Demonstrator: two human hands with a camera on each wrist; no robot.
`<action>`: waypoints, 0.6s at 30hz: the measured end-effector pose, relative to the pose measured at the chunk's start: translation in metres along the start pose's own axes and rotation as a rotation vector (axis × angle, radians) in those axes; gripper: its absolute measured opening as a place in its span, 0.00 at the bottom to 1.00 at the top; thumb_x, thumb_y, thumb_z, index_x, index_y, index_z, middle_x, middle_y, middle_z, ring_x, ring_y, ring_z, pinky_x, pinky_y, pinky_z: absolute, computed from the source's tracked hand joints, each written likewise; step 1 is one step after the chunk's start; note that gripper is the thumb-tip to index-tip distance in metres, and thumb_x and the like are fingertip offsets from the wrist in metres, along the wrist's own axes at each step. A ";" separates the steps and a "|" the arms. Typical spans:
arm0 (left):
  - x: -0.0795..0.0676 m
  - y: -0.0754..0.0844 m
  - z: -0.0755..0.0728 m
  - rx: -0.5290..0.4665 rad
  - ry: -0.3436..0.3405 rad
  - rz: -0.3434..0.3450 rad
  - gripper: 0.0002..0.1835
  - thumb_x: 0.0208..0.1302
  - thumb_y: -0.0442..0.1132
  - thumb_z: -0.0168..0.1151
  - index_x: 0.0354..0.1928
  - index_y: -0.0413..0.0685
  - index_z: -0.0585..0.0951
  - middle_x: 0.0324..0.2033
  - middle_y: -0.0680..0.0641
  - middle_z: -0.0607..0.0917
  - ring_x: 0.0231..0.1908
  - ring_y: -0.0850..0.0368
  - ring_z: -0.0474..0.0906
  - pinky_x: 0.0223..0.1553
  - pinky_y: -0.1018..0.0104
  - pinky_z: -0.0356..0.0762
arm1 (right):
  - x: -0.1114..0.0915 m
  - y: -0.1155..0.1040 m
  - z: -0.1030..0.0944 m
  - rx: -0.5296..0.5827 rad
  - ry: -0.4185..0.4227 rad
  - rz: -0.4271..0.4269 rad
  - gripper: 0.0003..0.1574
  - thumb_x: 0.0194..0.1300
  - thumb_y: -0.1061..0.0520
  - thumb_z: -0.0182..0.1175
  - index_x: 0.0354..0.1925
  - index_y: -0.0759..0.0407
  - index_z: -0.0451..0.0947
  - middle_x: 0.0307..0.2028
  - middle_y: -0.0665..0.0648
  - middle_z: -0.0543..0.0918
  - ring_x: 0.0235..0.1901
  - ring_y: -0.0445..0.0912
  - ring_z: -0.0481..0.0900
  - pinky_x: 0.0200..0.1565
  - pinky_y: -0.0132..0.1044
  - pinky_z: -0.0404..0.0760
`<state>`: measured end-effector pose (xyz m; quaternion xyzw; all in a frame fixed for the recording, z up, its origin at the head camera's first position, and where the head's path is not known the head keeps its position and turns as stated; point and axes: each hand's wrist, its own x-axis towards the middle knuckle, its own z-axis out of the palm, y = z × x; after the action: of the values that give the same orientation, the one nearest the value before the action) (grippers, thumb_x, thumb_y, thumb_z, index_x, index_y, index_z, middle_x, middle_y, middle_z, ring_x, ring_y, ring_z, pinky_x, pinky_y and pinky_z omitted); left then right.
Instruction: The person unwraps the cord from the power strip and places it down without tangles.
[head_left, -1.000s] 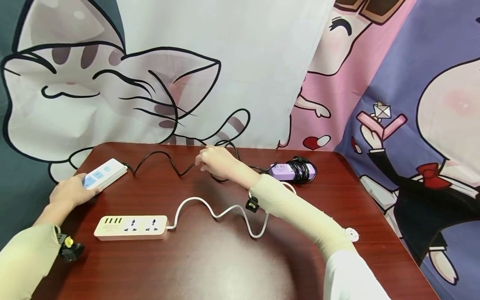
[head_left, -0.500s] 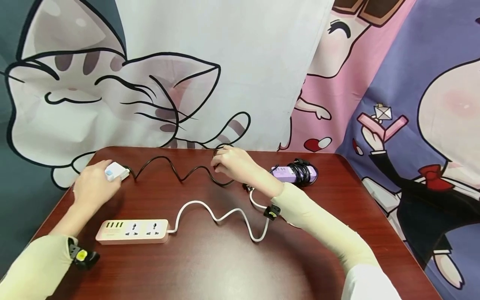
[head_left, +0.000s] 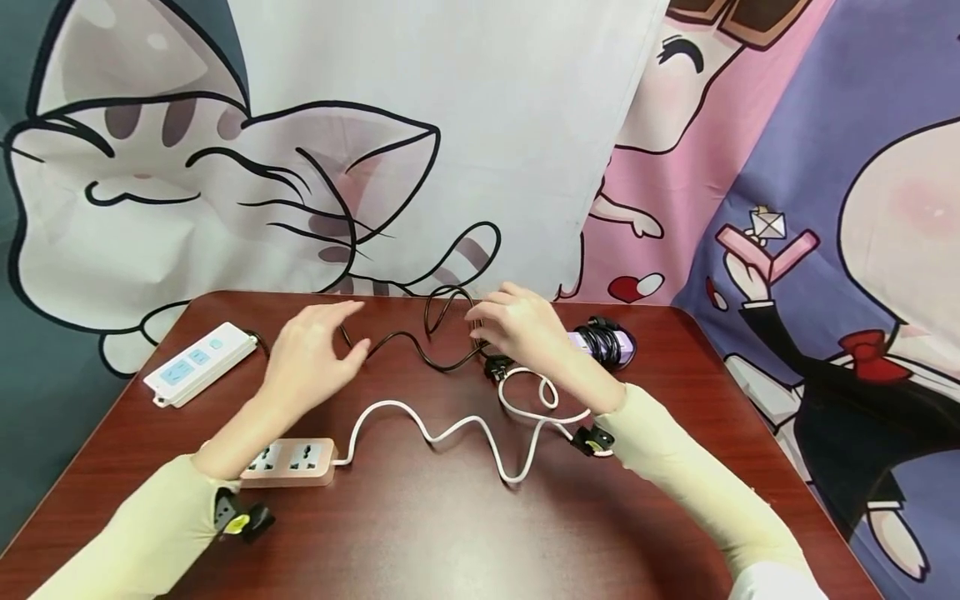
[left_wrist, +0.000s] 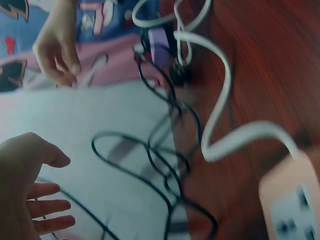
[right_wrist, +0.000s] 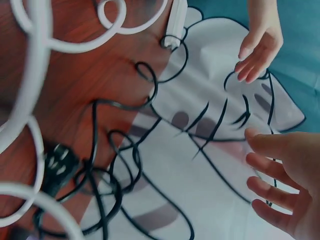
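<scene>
My left hand hovers over the table between the two strips on the left, fingers and thumb spread, holding nothing. My right hand is raised by the loose black cord, its fingers loosely bent; in the right wrist view nothing lies between those fingers. A white power strip with blue sockets lies slanted at the far left, joined to the black cord. Nearer the front, a cream power strip with a white cord is partly covered by my left forearm. A black plug rests below my right hand.
Behind my right hand, a purple power strip has black cord wound round it and is partly hidden. The brown tabletop ends at a printed cloth backdrop. Loops of the white cord lie beneath my right wrist.
My left hand has let go of the white power strip and moved right, above the table. My right hand has let go of the black cord and moved right.
</scene>
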<state>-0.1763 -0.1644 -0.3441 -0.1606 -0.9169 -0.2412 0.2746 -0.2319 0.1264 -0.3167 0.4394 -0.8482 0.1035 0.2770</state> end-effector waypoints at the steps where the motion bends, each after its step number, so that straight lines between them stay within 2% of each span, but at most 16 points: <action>1: 0.002 0.006 0.003 -0.013 -0.008 0.011 0.25 0.53 0.40 0.65 0.55 0.40 0.79 0.51 0.38 0.83 0.53 0.41 0.76 0.53 0.44 0.70 | -0.004 0.003 -0.002 -0.002 0.012 0.013 0.11 0.53 0.54 0.71 0.37 0.51 0.85 0.34 0.47 0.87 0.35 0.45 0.77 0.38 0.36 0.77; 7: 0.013 0.036 0.019 -0.076 -0.059 0.044 0.26 0.53 0.42 0.66 0.57 0.44 0.79 0.53 0.43 0.83 0.54 0.44 0.76 0.53 0.44 0.70 | -0.028 0.023 -0.016 0.025 0.047 0.121 0.13 0.51 0.52 0.72 0.38 0.51 0.86 0.35 0.49 0.87 0.36 0.46 0.77 0.35 0.39 0.77; 14: 0.029 0.062 0.039 -0.105 -0.096 0.110 0.26 0.53 0.44 0.66 0.56 0.45 0.80 0.51 0.45 0.84 0.52 0.46 0.78 0.52 0.47 0.73 | -0.055 0.043 -0.029 0.064 0.078 0.238 0.13 0.51 0.52 0.73 0.37 0.51 0.86 0.32 0.49 0.86 0.32 0.44 0.73 0.31 0.37 0.72; 18: 0.040 0.077 0.049 -0.122 -0.133 0.121 0.26 0.54 0.44 0.65 0.56 0.46 0.80 0.52 0.45 0.84 0.52 0.45 0.78 0.52 0.48 0.73 | -0.069 0.055 -0.037 0.081 0.088 0.317 0.14 0.50 0.52 0.73 0.38 0.51 0.86 0.30 0.48 0.86 0.32 0.42 0.73 0.32 0.36 0.71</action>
<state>-0.1962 -0.0681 -0.3301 -0.2479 -0.9052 -0.2684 0.2169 -0.2303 0.2217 -0.3208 0.3058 -0.8891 0.1993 0.2762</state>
